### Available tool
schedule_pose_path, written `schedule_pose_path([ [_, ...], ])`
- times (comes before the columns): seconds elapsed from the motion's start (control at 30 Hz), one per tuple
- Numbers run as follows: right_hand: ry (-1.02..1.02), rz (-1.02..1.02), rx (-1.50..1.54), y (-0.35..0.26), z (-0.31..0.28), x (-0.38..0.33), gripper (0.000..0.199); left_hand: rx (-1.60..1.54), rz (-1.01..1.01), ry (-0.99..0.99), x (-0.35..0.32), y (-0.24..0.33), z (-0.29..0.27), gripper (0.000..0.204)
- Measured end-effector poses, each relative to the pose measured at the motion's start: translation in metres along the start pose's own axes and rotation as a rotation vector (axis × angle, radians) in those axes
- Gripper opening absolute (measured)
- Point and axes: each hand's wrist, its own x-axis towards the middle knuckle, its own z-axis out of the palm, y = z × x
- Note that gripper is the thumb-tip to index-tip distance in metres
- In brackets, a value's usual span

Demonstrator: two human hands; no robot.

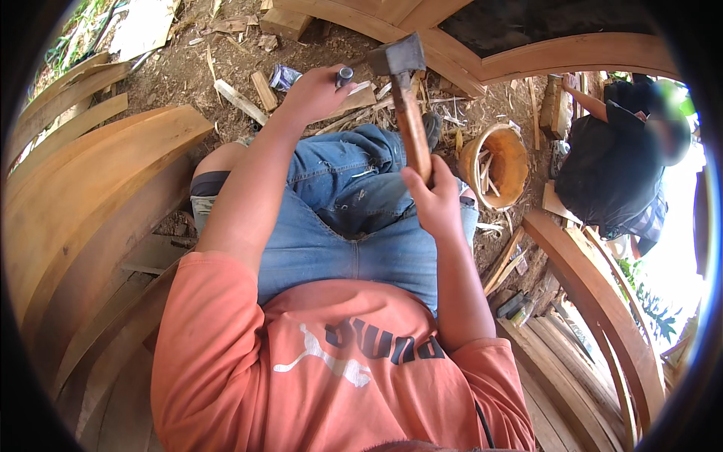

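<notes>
- Grips wood-handled tool [411,124] in R hand [437,197], approx. 2 o'clock of centre, w/ fingers wrapped round lower handle.
- Points tool up toward 12 o'clock, w/ grey metal head [407,54] at far end; can't tell if hammer or hatchet.
- Clasps metal rod [344,74] in L hand [312,94], betw. 11 & 12, w/ round end showing past fist; can't tell shape of rest, hidden by hand.
- Holds hands apart, w/ L farther fwd than R & to left of metal head.
- Bends legs in front, in blue jeans [339,252]; wears orange tee [309,422] at 6.
- Has yellow-brown bucket [520,162] near R hand at 2, w/ wood sticks [487,175] inside.
- Has wood scraps [241,102] on bare soil [177,79] near L hand, approx. 10–11.
- Has lg. curved boards [113,173] at 9–10, plus curved wood pieces [595,294] at 4.
- Has wooden frame [572,56] w/ dark panel [527,26] at 1–2.
- Has co-worker [610,166] in dark top betw. 2 & 3, w/ arm stretched toward wood block [556,117].
</notes>
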Motion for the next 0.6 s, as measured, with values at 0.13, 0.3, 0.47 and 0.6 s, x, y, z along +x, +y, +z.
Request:
schedule_pose_path([
  [0.13, -0.302, 0.264, -0.041, -0.055, 0.0, 0.001, 0.049, 0.02, 0.048, 0.017, -0.006, -0.005, -0.002, 0.039],
  [0.3, 0.029, -0.062, -0.32, -0.043, 0.012, 0.005, 0.05, 0.022, 0.082, 0.025, 0.001, 0.0, 0.001, 0.035],
  [0.47, -0.028, -0.18, -0.541, -0.043, 0.005, 0.016, 0.043, -0.015, 0.105, 0.036, -0.001, 0.0, 0.0, 0.033],
  [0.6, 0.12, -0.301, -0.492, -0.037, 0.013, 0.008, 0.039, -0.008, 0.098, 0.083, 0.002, 0.0, 0.007, 0.031],
])
